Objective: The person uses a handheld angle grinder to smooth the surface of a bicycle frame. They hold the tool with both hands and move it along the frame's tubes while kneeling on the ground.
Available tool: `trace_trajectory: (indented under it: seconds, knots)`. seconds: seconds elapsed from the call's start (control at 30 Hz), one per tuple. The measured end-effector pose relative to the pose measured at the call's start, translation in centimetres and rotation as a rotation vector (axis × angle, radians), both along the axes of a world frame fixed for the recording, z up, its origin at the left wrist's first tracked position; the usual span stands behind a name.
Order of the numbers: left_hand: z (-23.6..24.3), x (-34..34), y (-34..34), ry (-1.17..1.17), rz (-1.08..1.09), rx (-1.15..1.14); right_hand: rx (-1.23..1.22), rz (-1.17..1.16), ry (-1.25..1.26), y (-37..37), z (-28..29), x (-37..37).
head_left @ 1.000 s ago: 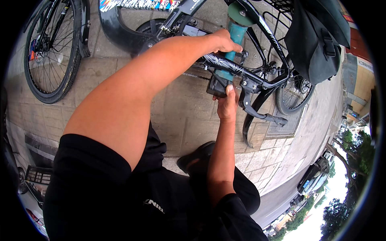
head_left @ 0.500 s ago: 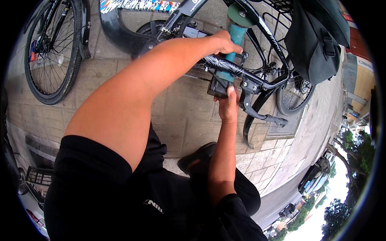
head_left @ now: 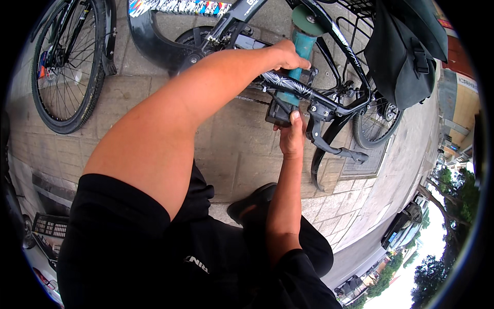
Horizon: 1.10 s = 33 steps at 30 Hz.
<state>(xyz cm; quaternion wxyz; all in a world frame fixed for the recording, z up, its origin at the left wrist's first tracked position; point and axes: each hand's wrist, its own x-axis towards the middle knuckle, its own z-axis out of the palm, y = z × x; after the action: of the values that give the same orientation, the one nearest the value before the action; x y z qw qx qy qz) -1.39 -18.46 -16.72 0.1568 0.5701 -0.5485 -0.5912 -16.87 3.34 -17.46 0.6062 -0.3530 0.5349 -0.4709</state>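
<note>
A teal cordless angle grinder (head_left: 303, 47) with a green disc (head_left: 307, 21) spans the black bicycle (head_left: 343, 105), its disc end at the far side. My left hand (head_left: 287, 54) is closed around the grinder's body, and the thumb points right. Lower down, my right hand (head_left: 291, 135) grips the black battery end (head_left: 278, 112), thumb on top. The bicycle's black-and-white patterned tube (head_left: 284, 81) passes across the grinder between my hands. The disc is beside a black frame tube, but I cannot tell whether they touch. Most of my left fingers are hidden.
Black panniers (head_left: 404, 56) hang at the bicycle's rear. A kickstand (head_left: 334, 148) points toward me at right. Another bicycle's wheel (head_left: 69, 67) stands at left. Paving covers the ground, with a metal cover (head_left: 363, 164) at right. A black crate (head_left: 50, 229) sits at lower left.
</note>
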Motion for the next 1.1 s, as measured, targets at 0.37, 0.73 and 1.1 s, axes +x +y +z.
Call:
trace_trajectory:
  seconds: [0.37, 0.73, 1.1]
  knots:
    - [0.3, 0.0, 0.3, 0.038, 0.022, 0.011, 0.009, -0.018, -0.026, 0.0, 0.0, 0.1]
    - [1.4, 0.0, 0.5, -0.006, -0.002, 0.023, -0.003, -0.024, -0.007, 0.1, -0.2, -0.1]
    - [0.7, -0.3, 0.4, -0.008, -0.023, 0.044, 0.004, -0.058, 0.001, 0.6, 0.0, 0.0]
